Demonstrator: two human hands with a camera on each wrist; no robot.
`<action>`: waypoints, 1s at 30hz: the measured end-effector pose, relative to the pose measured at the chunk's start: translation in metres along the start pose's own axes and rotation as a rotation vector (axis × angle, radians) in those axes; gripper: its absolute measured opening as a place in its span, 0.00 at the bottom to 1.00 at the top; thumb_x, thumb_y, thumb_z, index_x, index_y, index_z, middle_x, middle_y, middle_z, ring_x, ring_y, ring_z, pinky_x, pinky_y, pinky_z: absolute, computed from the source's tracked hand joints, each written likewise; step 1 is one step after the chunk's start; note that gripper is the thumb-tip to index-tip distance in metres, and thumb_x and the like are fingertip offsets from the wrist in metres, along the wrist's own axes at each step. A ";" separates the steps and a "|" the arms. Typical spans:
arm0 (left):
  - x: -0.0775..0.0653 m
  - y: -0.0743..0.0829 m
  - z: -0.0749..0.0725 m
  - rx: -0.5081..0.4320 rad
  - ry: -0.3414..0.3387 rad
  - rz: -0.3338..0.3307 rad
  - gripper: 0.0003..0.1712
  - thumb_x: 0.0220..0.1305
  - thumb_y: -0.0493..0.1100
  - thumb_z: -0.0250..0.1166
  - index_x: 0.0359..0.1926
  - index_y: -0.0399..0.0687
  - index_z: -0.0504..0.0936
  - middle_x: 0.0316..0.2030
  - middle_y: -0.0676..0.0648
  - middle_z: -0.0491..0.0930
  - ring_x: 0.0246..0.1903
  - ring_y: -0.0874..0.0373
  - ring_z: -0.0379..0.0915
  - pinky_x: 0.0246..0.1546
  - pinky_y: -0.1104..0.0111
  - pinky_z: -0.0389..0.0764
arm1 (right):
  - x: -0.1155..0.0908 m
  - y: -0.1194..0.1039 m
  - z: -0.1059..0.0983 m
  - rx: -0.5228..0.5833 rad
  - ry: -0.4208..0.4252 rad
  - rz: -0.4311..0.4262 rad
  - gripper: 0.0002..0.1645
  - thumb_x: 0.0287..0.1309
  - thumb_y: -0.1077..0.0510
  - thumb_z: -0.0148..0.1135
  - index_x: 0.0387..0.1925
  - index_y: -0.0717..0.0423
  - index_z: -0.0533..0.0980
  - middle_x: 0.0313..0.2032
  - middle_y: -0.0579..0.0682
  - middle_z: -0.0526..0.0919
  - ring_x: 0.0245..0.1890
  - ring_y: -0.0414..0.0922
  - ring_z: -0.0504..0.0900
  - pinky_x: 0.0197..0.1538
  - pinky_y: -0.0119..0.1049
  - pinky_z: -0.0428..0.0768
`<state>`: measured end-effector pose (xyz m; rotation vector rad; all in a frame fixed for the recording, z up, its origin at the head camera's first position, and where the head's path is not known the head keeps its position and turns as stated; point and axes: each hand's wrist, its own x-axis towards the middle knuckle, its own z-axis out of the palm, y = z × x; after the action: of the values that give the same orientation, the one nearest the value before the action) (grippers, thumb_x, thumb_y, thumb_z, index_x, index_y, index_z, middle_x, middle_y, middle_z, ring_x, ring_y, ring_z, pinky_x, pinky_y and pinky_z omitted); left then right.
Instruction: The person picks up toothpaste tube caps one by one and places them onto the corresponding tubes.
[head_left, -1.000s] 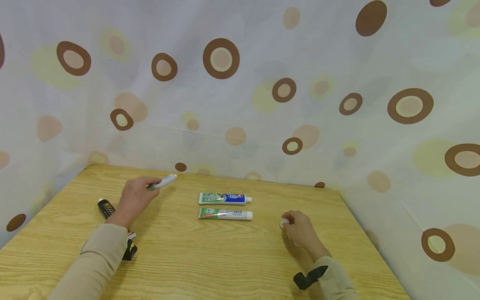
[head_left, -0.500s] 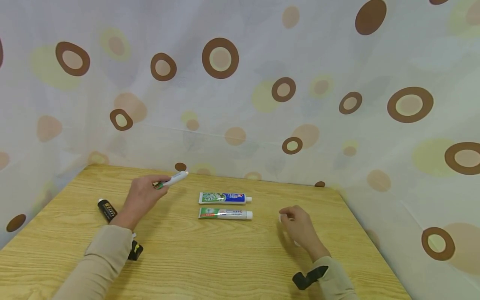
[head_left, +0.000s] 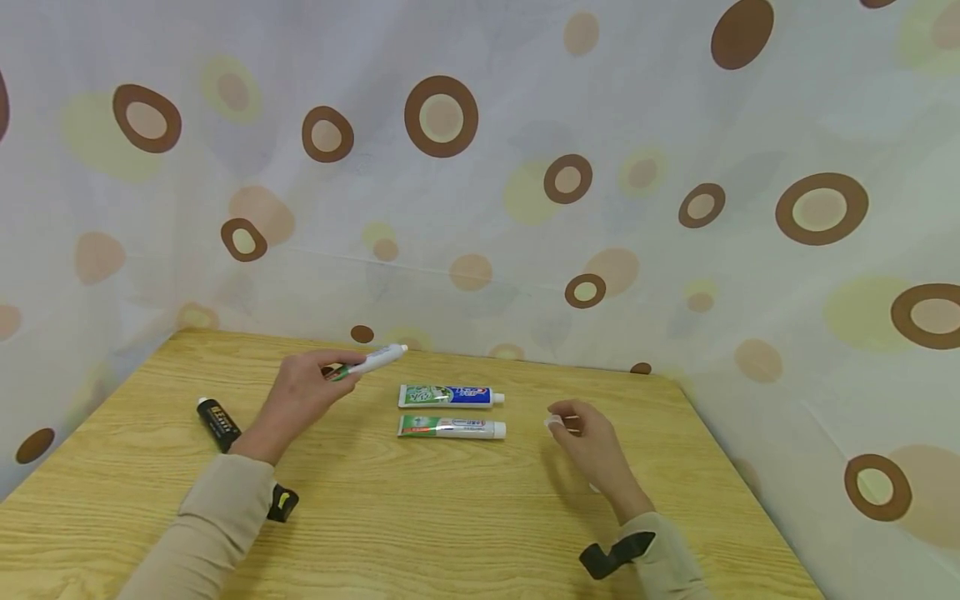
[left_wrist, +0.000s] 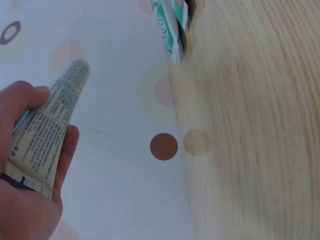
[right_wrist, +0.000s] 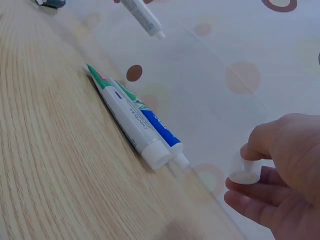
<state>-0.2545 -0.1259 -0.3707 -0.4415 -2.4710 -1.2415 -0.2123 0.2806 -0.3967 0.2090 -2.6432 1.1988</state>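
Observation:
My left hand (head_left: 307, 392) grips a white-and-green toothpaste tube (head_left: 381, 358) above the table, its narrow bare nozzle tilted up to the right. In the left wrist view, fine print covers the side of this tube (left_wrist: 47, 125) between thumb and fingers. At the right, my right hand (head_left: 596, 450) pinches a small white cap (right_wrist: 245, 172) between thumb and fingers. Between the hands, two toothpaste tubes lie side by side: a green-and-blue one (head_left: 446, 396) with a narrow white tip, and nearer, a green-and-white one (head_left: 450, 427) with a wide white cap.
A black toothpaste tube (head_left: 218, 425) lies on the wooden table (head_left: 420, 525) at the left, partly hidden by my left forearm. A small white piece (head_left: 593, 488) shows beneath my right hand. Behind the table hangs a dotted curtain (head_left: 480, 208).
My left hand has carried its toothpaste tube to the right, toward the middle. The right hand has shifted slightly left with the cap, which has turned in its fingers. The lying tubes stay put.

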 end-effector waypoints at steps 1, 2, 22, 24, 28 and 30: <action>0.000 0.002 0.001 -0.007 0.004 0.003 0.12 0.62 0.38 0.69 0.47 0.48 0.89 0.42 0.41 0.88 0.34 0.53 0.81 0.28 0.70 0.77 | 0.000 -0.001 0.001 0.002 0.002 -0.004 0.15 0.67 0.59 0.61 0.53 0.56 0.78 0.52 0.56 0.82 0.50 0.50 0.83 0.53 0.42 0.81; -0.001 0.003 0.001 -0.032 0.004 -0.007 0.11 0.63 0.38 0.68 0.46 0.49 0.89 0.42 0.42 0.88 0.36 0.52 0.83 0.30 0.70 0.78 | 0.000 -0.003 0.002 0.008 0.006 -0.008 0.15 0.67 0.58 0.62 0.53 0.56 0.78 0.51 0.56 0.82 0.50 0.49 0.83 0.52 0.40 0.81; -0.013 0.028 0.030 0.204 -0.383 -0.085 0.12 0.68 0.41 0.63 0.50 0.44 0.82 0.46 0.42 0.82 0.43 0.50 0.79 0.41 0.58 0.81 | 0.002 -0.024 0.022 0.106 0.000 0.044 0.12 0.66 0.60 0.63 0.49 0.56 0.79 0.48 0.54 0.83 0.45 0.45 0.82 0.46 0.32 0.80; -0.022 0.032 0.034 0.281 -0.483 -0.142 0.16 0.66 0.48 0.66 0.51 0.45 0.81 0.50 0.40 0.78 0.41 0.50 0.78 0.40 0.56 0.79 | 0.001 -0.023 0.022 0.089 0.002 0.048 0.12 0.65 0.60 0.63 0.49 0.57 0.79 0.48 0.54 0.83 0.45 0.45 0.82 0.47 0.34 0.80; -0.038 0.037 0.044 0.410 -0.562 -0.169 0.26 0.58 0.58 0.72 0.46 0.44 0.80 0.52 0.37 0.69 0.35 0.49 0.71 0.35 0.55 0.77 | 0.000 -0.020 0.022 0.079 0.000 0.055 0.12 0.65 0.60 0.63 0.50 0.57 0.79 0.48 0.54 0.83 0.46 0.45 0.82 0.49 0.37 0.80; -0.043 0.039 0.049 0.443 -0.553 -0.162 0.28 0.54 0.60 0.74 0.42 0.42 0.79 0.53 0.35 0.67 0.35 0.47 0.69 0.35 0.55 0.77 | -0.001 -0.018 0.023 0.082 -0.002 0.053 0.12 0.65 0.60 0.63 0.50 0.57 0.79 0.48 0.55 0.83 0.46 0.46 0.82 0.50 0.38 0.80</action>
<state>-0.2076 -0.0695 -0.3891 -0.5212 -3.1930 -0.6326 -0.2109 0.2514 -0.3981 0.1551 -2.6196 1.3261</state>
